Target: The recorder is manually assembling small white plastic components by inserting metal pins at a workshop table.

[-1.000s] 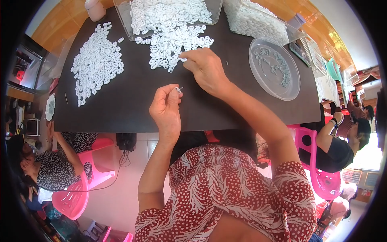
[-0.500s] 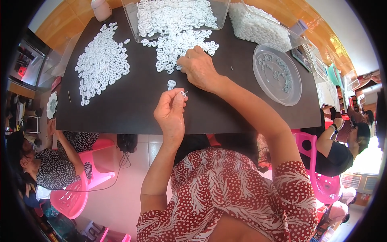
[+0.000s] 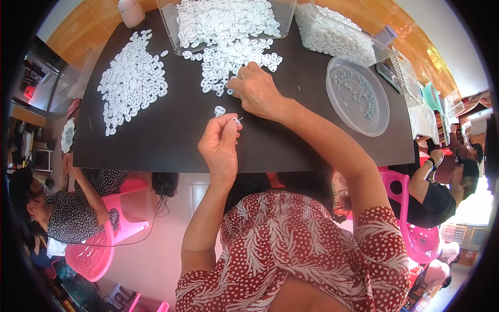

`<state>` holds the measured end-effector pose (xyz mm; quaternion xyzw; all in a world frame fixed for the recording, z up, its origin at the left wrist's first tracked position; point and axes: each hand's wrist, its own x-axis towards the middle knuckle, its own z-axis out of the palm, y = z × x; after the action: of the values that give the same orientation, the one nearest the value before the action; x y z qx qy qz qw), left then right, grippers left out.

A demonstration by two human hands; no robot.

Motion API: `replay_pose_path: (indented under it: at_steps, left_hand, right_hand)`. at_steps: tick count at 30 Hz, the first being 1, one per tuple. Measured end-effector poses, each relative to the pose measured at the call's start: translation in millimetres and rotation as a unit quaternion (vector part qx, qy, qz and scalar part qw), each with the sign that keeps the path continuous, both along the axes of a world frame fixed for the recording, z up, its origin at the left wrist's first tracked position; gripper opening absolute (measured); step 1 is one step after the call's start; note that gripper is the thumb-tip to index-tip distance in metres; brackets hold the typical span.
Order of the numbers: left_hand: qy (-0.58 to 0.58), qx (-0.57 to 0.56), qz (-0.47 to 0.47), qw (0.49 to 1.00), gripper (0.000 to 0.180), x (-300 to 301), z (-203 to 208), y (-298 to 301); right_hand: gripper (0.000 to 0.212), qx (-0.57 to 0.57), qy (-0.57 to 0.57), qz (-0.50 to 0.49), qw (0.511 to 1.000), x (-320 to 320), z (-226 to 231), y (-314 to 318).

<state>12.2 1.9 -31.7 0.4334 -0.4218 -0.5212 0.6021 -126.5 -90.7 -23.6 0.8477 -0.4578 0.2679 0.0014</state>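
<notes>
Dark tabletop [image 3: 270,151] bears a white pile [image 3: 215,73]. Left hand [image 3: 220,149]: thumb and forefinger pinched closed on a white link [image 3: 237,121]. Right hand [image 3: 258,93]: fingers curled at the pile's near edge; whether they grip cannot be told. Second link [image 3: 220,111]: just beyond the left fingertips.

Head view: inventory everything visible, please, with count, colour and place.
Table: one, dark brown, centre.
Pieces: too many to count, white, left and centre.
Bins: two, clear, far centre and far right.
Dish: one, clear, right, holding grey pins.
Phone: one, dark, beside dish.
Jar: one, pale pink, far left.
Cup: one, mauve, far right.
Chairs: at least two, pink, both sides.
People: at least two, dark clothes, both sides.
Shirt: one, red and white, below.
Left hand: one, bare, centre, holding white piece.
Right hand: one, bare, at centre pile.
</notes>
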Motion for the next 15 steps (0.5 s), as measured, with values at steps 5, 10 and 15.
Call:
replay_pose_path:
  at_steps: [5, 10, 15]
  left_hand:
    - [0.012, -0.002, 0.000, 1.000, 0.013, -0.4, -0.2, -0.4]
    - [0.015, -0.010, 0.007, 1.000, 0.013, -0.2, -1.9, -0.6]
    - [0.012, -0.016, 0.004, 1.000, 0.013, -0.1, -0.8, -0.2]
  right_hand:
    - [0.012, -0.005, 0.014, 0.007, 1.000, 0.9, 3.8, 1.0]
    - [0.015, -0.027, -0.027, 0.026, 0.999, -0.4, 3.4, 4.9]
    - [0.019, 0.011, -0.047, 0.025, 0.999, -2.3, 4.2, 8.9]
